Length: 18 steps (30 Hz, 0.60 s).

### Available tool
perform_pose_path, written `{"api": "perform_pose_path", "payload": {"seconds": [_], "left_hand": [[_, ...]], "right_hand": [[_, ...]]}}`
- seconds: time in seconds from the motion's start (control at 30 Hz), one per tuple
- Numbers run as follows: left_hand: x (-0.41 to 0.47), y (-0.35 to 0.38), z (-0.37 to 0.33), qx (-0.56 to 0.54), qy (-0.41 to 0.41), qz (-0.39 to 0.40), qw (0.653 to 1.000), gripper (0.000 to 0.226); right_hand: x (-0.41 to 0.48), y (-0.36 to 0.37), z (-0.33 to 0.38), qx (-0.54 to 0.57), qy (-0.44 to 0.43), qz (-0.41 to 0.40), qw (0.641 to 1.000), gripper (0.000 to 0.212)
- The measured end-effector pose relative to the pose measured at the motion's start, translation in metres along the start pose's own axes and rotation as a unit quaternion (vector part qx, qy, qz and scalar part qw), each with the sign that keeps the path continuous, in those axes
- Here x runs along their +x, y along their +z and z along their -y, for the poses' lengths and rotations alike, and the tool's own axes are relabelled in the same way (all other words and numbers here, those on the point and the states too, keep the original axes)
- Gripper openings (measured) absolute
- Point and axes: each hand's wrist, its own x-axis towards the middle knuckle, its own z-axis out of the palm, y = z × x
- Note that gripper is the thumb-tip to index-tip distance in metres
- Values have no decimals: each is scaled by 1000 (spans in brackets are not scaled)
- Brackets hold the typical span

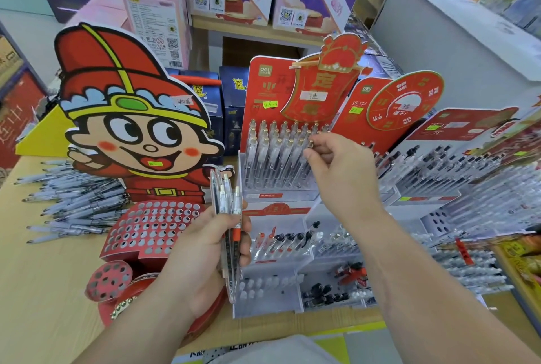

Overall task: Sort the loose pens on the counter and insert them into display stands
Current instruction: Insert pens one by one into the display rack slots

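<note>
Right hand (336, 167) is up at the red stand (263, 94), fingertips pinching a gold-capped pen (311, 142) at the rack's right end, its long axis near upright. Left hand (205, 252) grips a bundle of pens (227, 205), upright, lower left, farther from the slots.

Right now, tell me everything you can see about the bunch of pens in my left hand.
The bunch of pens is a handful of slim clear plastic barrels, one with an orange-red section, some with pale or gold-coloured tops. They stand roughly upright, tops up, gripped around the middle by the left hand, just beside the red perforated stand.
</note>
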Motion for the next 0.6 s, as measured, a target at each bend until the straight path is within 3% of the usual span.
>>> {"api": "perform_pose_path", "payload": {"seconds": [0.17, 0.27, 0.4, 0.43, 0.5, 0.6], "left_hand": [[-5, 4, -7, -12, -14, 41, 999, 4], [-8, 3, -9, -20, -22, 57, 998, 21], [-14, 1, -10, -15, -26, 67, 997, 22], [-16, 1, -10, -9, -23, 72, 997, 23], [-18, 2, -11, -3, -17, 77, 997, 25], [-22, 8, -9, -3, -13, 92, 996, 25]], "right_hand": [[1, 1, 1, -1, -1, -10, 1000, 23], [-3, 0, 2, 9, 6, -16, 1000, 26], [-21, -14, 11, 36, -10, -56, 998, 24], [-27, -17, 15, 50, -14, -41, 998, 19], [-38, -20, 26, 133, 27, 64, 989, 7], [-50, -17, 36, 301, 146, 260, 906, 8]]}}
